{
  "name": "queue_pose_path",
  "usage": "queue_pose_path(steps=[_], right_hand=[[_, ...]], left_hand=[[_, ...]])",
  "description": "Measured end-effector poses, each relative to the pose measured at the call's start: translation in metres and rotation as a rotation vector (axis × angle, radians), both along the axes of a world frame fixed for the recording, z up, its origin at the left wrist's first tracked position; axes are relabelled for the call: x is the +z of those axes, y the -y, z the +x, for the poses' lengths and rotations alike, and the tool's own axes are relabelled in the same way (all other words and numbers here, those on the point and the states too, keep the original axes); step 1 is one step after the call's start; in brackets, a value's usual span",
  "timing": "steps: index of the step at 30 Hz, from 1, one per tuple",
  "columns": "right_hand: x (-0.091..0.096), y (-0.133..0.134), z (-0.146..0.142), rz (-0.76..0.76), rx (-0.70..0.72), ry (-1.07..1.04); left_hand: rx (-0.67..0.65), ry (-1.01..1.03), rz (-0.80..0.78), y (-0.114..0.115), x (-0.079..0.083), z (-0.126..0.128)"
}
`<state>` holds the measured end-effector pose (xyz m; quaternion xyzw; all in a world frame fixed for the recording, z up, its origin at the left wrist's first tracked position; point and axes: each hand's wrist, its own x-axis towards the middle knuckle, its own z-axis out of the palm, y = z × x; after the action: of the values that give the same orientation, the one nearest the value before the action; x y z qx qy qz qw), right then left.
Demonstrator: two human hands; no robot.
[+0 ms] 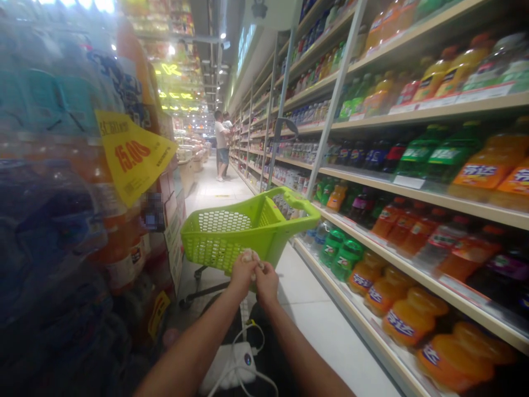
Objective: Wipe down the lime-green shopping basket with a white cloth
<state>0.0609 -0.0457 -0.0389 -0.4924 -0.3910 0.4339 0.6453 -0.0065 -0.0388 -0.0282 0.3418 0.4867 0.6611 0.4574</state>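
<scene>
Both of my hands meet at the lower middle of the head view, fingers drawn together. My left hand (pixel 243 273) is closed, and a small pale thing (pixel 250 257) shows at its fingertips, too blurred to name. Pressed up against it, my right hand (pixel 266 282) is closed in a pinch; what its fingers hold is hidden. Just beyond the hands stands a green shopping cart (pixel 231 242), turned sideways, its basket wall behind my fingers. Below my forearms a white box-shaped device (pixel 231 364) with a small dark display lies near my lap, and a white cable (pixel 262 339) loops round it.
Shelves (pixel 413 187) of soda bottles line the right side. Stacked bottle packs (pixel 53 209) rise close on the left, with a yellow price sign (pixel 134 154) jutting out. The pale floor (pixel 318 314) runs down the aisle, where a person (pixel 222 146) stands farther off.
</scene>
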Motion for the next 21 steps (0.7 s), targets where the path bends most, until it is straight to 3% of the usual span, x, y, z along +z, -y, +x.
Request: queue_pose_path(steps=[8,11,14,16,18,21], right_hand=[[-0.001,-0.004,0.003,-0.069,0.197,-0.15],[-0.005,-0.007,0.006,-0.063,0.074,-0.042],[-0.006,-0.012,0.01,-0.046,0.076,0.182],[-0.007,-0.013,0.011,0.077,0.072,0.437],[-0.011,-0.014,0.012,0.31,0.061,0.703],[-0.025,-0.017,0.012,0.602,0.216,0.965]], left_hand=[[-0.019,-0.293,0.04,0.0,0.01,-0.019],[-0.052,-0.42,-0.014,-0.001,0.006,-0.026],[-0.181,-0.248,-0.118,-0.006,-0.002,-0.028],[-0.168,-0.102,-0.17,-0.011,-0.008,-0.028],[-0.116,-0.019,-0.199,-0.016,-0.012,-0.027],[-0.159,0.059,-0.215,-0.018,-0.012,-0.025]])
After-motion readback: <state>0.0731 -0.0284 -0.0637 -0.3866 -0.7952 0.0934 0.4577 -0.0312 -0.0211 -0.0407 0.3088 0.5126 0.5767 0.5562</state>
